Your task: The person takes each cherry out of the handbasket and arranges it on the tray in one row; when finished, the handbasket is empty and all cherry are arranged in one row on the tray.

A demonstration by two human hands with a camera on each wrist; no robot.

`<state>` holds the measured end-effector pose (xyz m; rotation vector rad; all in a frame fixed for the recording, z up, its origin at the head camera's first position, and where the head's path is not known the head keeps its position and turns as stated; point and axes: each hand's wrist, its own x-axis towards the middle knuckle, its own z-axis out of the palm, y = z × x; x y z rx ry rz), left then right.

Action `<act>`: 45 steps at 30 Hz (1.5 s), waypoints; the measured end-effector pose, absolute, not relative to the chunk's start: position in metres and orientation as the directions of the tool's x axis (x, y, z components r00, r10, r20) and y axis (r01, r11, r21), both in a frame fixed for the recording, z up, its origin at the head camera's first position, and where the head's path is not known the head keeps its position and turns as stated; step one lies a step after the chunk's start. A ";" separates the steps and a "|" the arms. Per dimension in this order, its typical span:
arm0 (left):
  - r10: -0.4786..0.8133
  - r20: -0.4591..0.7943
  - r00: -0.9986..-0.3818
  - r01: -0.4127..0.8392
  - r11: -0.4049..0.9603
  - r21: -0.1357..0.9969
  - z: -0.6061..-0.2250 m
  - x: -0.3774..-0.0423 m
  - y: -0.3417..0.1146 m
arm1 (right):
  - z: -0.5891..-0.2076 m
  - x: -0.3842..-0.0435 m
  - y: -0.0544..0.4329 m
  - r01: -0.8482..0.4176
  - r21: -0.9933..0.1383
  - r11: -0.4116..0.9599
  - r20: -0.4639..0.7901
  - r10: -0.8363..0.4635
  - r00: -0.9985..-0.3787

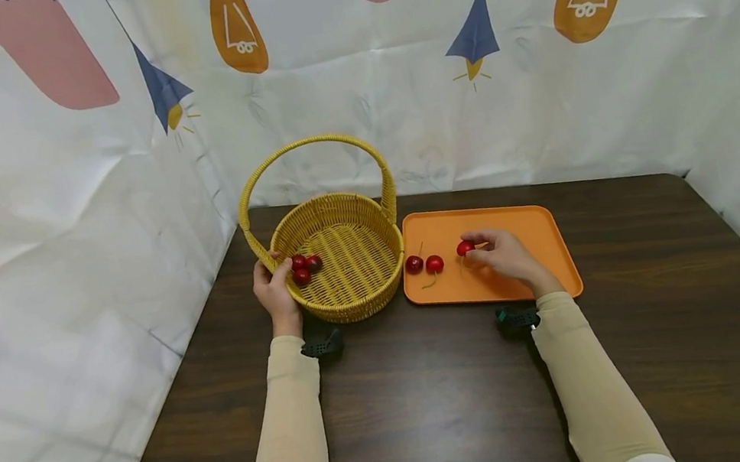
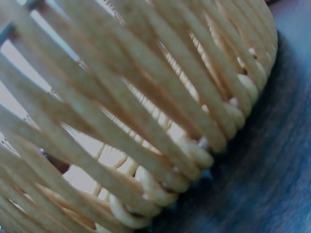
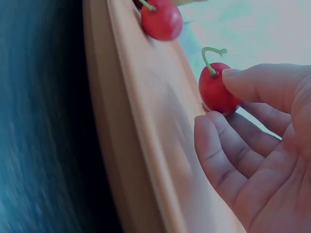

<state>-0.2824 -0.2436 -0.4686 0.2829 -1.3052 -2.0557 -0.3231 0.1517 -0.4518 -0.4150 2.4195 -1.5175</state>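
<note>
My left hand [image 1: 276, 295] grips the left rim of a yellow woven basket [image 1: 352, 312], with the thumb on the inner side. Three dark red cherries [image 1: 302, 276] lie in the basket close beside that thumb. Slats of the basket wall [image 2: 146, 97] fill most of the left wrist view, and the hand is out of sight there. Over an orange tray [image 1: 500, 219], my right hand [image 1: 508, 254] pinches a bright red cherry [image 3: 215, 90] between thumb and fingers, its curved green stem pointing up in the right wrist view. Two more cherries [image 1: 434, 264] with stems lie on the tray's left part.
The basket's tall arched handle [image 1: 310, 140] stands upright over it. Basket and tray sit side by side near the back of a dark wood table [image 1: 419, 402]. White printed cloth [image 1: 339, 88] hangs behind and at both sides.
</note>
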 end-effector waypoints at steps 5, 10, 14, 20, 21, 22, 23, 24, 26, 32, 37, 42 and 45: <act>-0.643 0.168 -0.747 0.431 -0.276 0.859 -0.469 -0.283 -0.243 | -0.456 -0.325 0.156 -0.101 -0.897 0.429 -0.072 -0.369 -0.927; -0.642 0.170 -0.747 0.434 -0.277 0.857 -0.468 -0.283 -0.243 | -0.459 -0.325 0.154 -0.110 -0.875 0.471 -0.083 -0.370 -0.925; -0.643 0.174 -0.746 0.439 -0.279 0.854 -0.469 -0.283 -0.243 | -0.458 -0.324 0.149 -0.154 -0.855 0.495 -0.063 -0.394 -0.917; -0.651 0.168 -0.741 0.439 -0.279 0.854 -0.469 -0.283 -0.244 | -0.456 -0.322 0.144 -0.199 -0.830 0.521 -0.054 -0.430 -0.901; -0.650 0.169 -0.741 0.437 -0.275 0.856 -0.469 -0.283 -0.244 | -0.456 -0.322 0.143 -0.198 -0.828 0.524 -0.059 -0.433 -0.899; -0.649 0.171 -0.742 0.435 -0.271 0.858 -0.469 -0.283 -0.244 | -0.456 -0.322 0.142 -0.199 -0.826 0.527 -0.062 -0.437 -0.897; -0.647 0.174 -0.742 0.436 -0.270 0.858 -0.469 -0.283 -0.244 | -0.456 -0.322 0.141 -0.197 -0.827 0.527 -0.067 -0.440 -0.896; -0.646 0.175 -0.743 0.436 -0.267 0.859 -0.469 -0.284 -0.244 | -0.456 -0.322 0.141 -0.195 -0.827 0.528 -0.071 -0.442 -0.894; -0.644 0.180 -0.744 0.437 -0.264 0.860 -0.469 -0.284 -0.244 | -0.456 -0.321 0.139 -0.193 -0.828 0.526 -0.073 -0.442 -0.894; -0.644 0.181 -0.743 0.437 -0.263 0.860 -0.470 -0.284 -0.244 | -0.456 -0.321 0.137 -0.196 -0.830 0.522 -0.064 -0.438 -0.897; -0.644 0.178 -0.744 0.434 -0.264 0.861 -0.470 -0.285 -0.245 | -0.459 -0.322 0.137 -0.181 -0.837 0.516 -0.063 -0.420 -0.905; -0.644 0.172 -0.745 0.428 -0.264 0.865 -0.470 -0.285 -0.245 | -0.460 -0.322 0.138 -0.192 -0.845 0.500 -0.053 -0.435 -0.899; -0.642 0.170 -0.748 0.428 -0.270 0.862 -0.470 -0.285 -0.245 | -0.459 -0.322 0.138 -0.192 -0.844 0.501 -0.054 -0.437 -0.898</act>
